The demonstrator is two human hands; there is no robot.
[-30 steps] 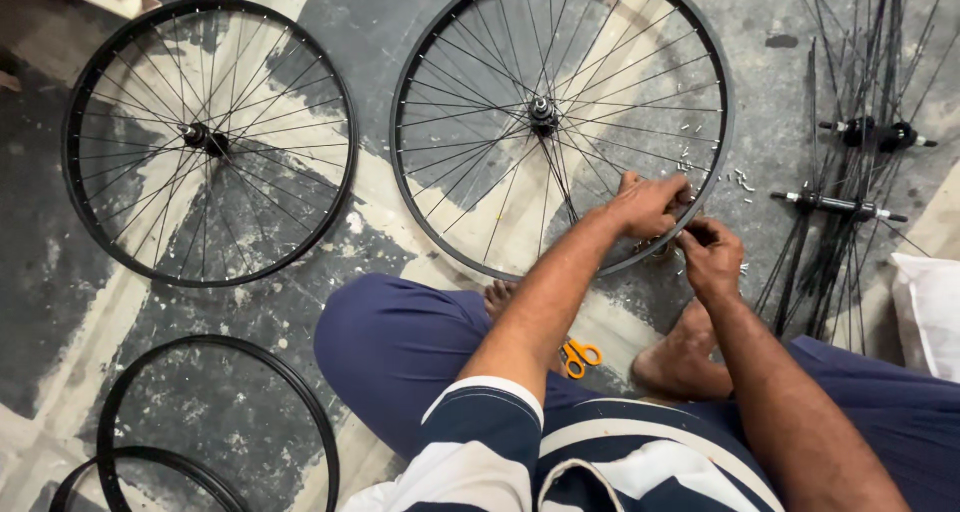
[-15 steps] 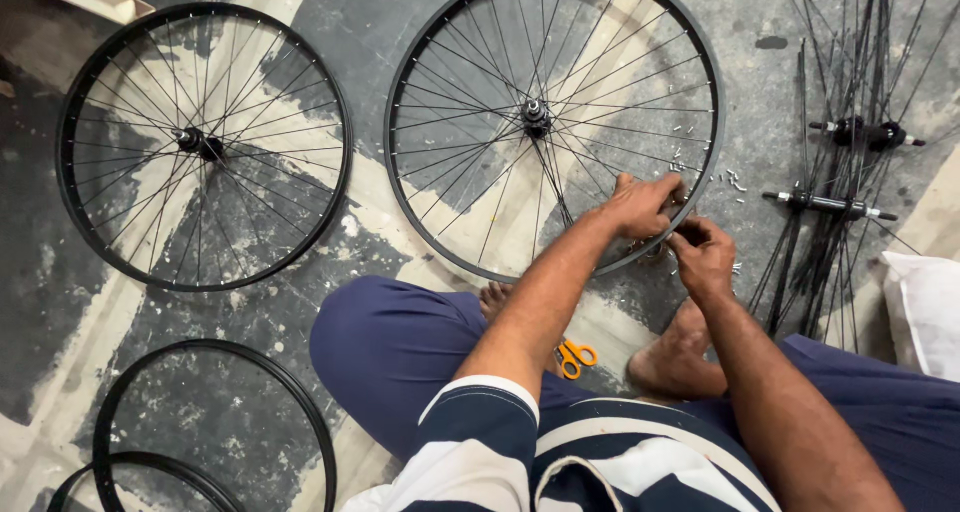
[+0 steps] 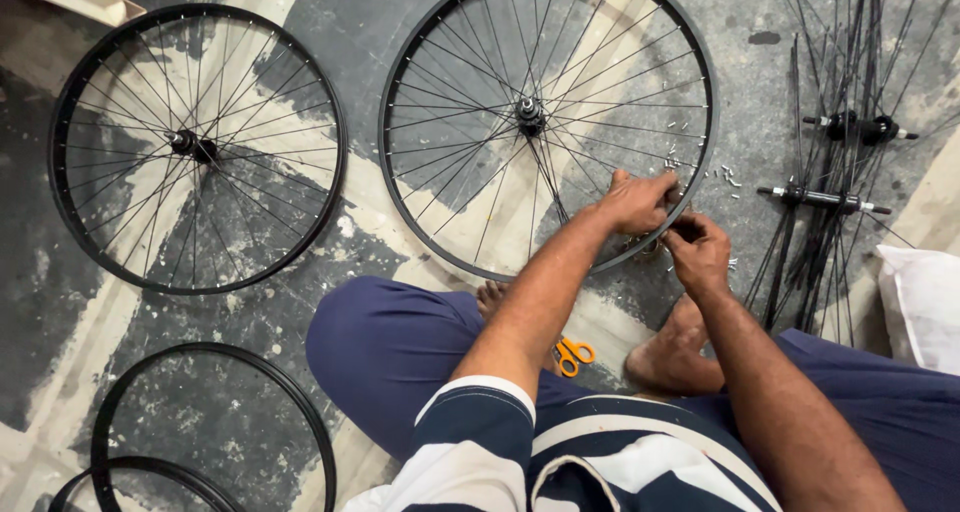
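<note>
little has moved since the earlier frames: both hands keep to the same spot on the rim, and only the view has drifted a touch.

largest first, the wheel (image 3: 470,122) lies flat on the floor (image 3: 330,252), hub (image 3: 529,115) up, so its axle points straight at the camera and it has no long axis of its own; the spokes fan out from the hub. its near right arc lies directly under the hands, just ahead of the crossed legs. the left hand (image 3: 637,201) rests on that arc from the inner side, fingers curled over rim and spokes. the right hand (image 3: 698,251) is at the outer side, touching the left, fingers pinched shut on something small and dark (a nipple or a tool, i cannot tell which). both are equally near the rim.

a second wheel (image 3: 90,212) lies well apart to the left, bare rims (image 3: 215,352) nearer the knee, loose spokes with hubs (image 3: 830,202) to the right, scissors (image 3: 573,354) between the legs, and small nipples (image 3: 720,175) scattered just beyond the hands.
</note>
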